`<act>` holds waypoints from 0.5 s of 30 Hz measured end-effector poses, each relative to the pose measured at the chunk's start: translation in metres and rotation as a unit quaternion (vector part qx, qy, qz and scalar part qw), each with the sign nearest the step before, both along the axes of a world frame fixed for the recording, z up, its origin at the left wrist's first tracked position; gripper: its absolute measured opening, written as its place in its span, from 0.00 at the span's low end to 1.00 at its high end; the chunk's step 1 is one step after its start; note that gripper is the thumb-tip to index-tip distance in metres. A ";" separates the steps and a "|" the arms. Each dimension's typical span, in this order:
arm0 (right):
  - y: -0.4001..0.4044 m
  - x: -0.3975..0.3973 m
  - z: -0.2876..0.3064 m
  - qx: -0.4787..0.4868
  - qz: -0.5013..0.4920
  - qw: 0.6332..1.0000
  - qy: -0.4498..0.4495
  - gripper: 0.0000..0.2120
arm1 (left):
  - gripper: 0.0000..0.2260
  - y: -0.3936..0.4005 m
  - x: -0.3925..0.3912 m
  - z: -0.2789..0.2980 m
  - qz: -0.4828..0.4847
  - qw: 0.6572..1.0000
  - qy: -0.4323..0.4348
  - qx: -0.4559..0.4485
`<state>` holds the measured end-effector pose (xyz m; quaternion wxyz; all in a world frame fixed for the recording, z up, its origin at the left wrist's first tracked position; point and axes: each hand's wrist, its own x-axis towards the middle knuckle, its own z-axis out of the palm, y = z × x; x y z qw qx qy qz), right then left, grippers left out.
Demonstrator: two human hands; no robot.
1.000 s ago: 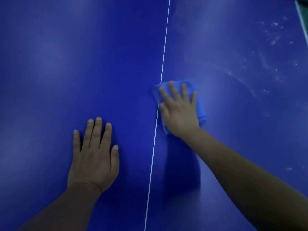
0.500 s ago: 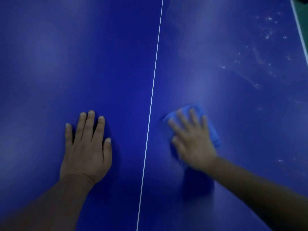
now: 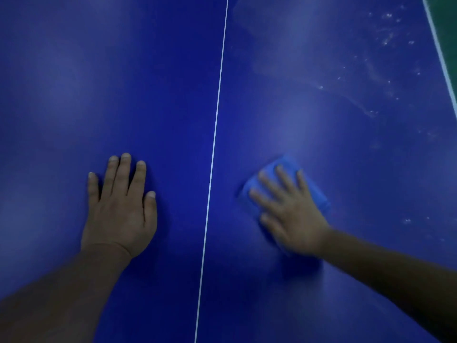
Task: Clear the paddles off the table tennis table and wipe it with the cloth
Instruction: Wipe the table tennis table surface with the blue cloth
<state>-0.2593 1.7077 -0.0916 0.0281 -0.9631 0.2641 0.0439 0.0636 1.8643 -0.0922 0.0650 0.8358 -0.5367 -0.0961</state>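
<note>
Two bare hands press on a blue table tennis table (image 3: 74, 95), no paddles in sight. At lower left of the frame, the left hand (image 3: 121, 209) lies flat and unclenched on the surface, holding nothing, apparently as a brace. Right of the white centre line (image 3: 215, 134), the right hand (image 3: 289, 214) spreads its fingers (image 3: 267, 180) over a folded blue cloth (image 3: 284, 163), pinning it to the table without gripping it. The cloth looks soft, light and limp, likely to bunch or slip unless flattened under an open palm. Pale specks and smears (image 3: 385, 40) remain toward the upper right, near the white edge line (image 3: 442, 60), suggesting wiping is unfinished.
</note>
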 end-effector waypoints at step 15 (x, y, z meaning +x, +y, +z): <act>0.125 -0.035 -0.003 0.025 0.012 1.000 -0.008 0.27 | 0.28 0.002 -0.001 0.000 0.004 1.000 -0.012 -0.007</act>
